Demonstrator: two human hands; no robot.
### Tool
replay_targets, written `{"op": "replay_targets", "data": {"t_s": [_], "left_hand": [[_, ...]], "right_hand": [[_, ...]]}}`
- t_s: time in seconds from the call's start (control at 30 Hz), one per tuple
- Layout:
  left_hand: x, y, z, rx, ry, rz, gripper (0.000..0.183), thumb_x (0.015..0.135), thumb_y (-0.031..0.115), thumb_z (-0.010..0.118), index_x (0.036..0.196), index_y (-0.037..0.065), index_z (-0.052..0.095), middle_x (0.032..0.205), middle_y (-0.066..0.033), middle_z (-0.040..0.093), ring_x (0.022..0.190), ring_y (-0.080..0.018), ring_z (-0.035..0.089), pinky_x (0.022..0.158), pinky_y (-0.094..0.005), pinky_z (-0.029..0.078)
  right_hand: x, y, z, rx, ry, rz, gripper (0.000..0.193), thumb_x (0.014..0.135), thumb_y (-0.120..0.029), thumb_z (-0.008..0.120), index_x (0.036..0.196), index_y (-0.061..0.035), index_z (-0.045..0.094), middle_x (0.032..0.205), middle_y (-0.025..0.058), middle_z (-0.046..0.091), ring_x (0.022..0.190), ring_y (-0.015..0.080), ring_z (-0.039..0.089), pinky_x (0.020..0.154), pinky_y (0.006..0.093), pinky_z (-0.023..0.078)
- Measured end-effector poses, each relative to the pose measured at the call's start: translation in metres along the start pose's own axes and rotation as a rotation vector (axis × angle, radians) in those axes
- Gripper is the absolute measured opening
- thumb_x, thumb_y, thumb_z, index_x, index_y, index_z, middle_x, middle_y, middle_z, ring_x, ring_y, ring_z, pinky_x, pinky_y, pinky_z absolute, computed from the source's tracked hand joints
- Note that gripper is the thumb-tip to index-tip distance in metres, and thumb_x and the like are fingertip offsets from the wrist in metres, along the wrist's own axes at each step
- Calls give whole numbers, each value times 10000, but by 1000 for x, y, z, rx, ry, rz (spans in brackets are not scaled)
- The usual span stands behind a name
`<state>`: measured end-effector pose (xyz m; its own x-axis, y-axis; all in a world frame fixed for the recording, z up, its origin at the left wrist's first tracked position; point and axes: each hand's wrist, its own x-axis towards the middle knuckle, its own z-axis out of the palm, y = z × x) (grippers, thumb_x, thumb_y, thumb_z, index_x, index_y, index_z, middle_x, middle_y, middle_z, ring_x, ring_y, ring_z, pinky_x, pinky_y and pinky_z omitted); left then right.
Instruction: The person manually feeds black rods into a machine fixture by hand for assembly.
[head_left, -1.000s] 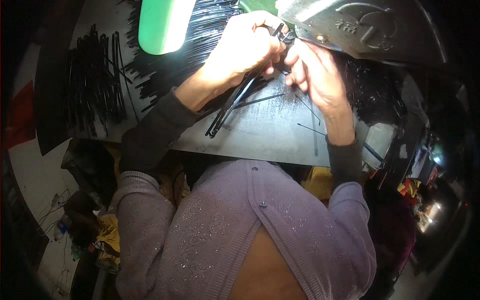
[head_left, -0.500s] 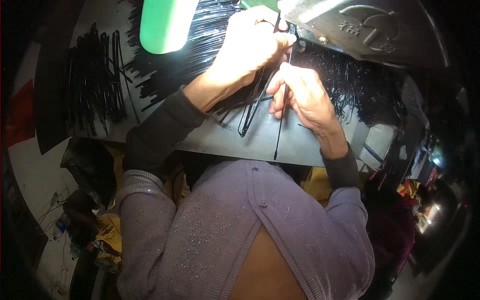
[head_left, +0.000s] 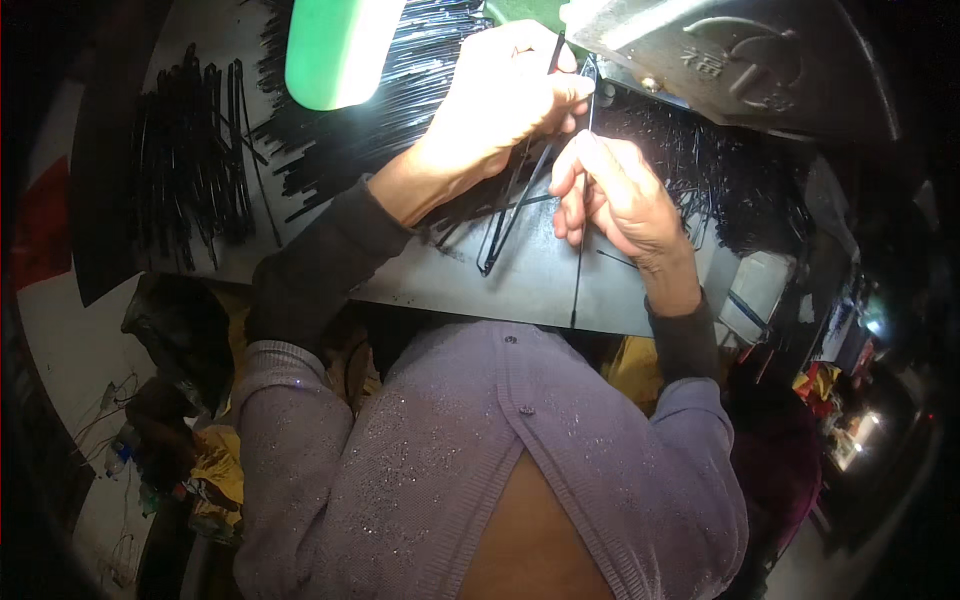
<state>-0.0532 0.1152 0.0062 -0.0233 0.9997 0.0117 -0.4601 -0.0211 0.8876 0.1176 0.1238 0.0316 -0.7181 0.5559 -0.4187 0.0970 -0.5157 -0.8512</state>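
Two hands are at work over a dark metal table. We see the left hand closed around a small bunch of thin black rods, and the rods slant down from its fist toward the table. We see the right hand just beside it, with its fingers pinched together on one long thin rod. That rod stands almost straight up and down, and its low end reaches the near edge of the table. The two hands are very close, nearly touching. Behind the left hand lies a big heap of black rods, spread out like a fan. Farther to the left we see another pile of black rods, set well apart from the hands. A bright green lamp shade hangs over the big heap. To the right of the hands, more thin rods lie in a dark tangle. Above the right hand sits a grey metal machine part. Near us we see a purple knit cardigan with dark sleeves.
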Motion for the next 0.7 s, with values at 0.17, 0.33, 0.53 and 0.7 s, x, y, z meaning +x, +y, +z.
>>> {"op": "replay_targets", "data": {"t_s": [0.17, 0.33, 0.53, 0.7], "left_hand": [[0, -2, 4, -27, 28, 11, 97, 774, -20, 656, 776, 1, 562, 675, -74, 606, 576, -121, 605, 520, -205, 491], [3, -3, 3, -47, 42, 4, 109, 771, -22, 661, 769, 7, 556, 669, -72, 605, 572, -116, 595, 518, -204, 483], [-1, 3, -5, -28, -44, 10, 114, 773, 8, 680, 780, 24, 567, 668, -56, 612, 565, -91, 576, 502, -181, 445], [-6, -2, -11, -58, -82, -7, 107, 783, 31, 682, 788, 31, 575, 674, -49, 616, 562, -74, 565, 486, -172, 422]], "right_hand": [[1, 3, 1, -14, 13, 18, 401, 978, -298, 404, 787, 29, 537, 517, 97, 511, 424, 193, 526, 490, 309, 482], [5, 3, -3, 2, 5, 16, 386, 975, -284, 412, 772, 23, 528, 510, 96, 505, 419, 188, 519, 481, 303, 477], [4, 3, -5, -59, -47, 3, 388, 976, -272, 403, 761, 26, 527, 509, 93, 502, 436, 186, 528, 438, 273, 456], [4, 5, -4, -62, -55, 31, 392, 976, -266, 398, 755, 28, 531, 528, 95, 513, 461, 183, 542, 438, 267, 457]]}}
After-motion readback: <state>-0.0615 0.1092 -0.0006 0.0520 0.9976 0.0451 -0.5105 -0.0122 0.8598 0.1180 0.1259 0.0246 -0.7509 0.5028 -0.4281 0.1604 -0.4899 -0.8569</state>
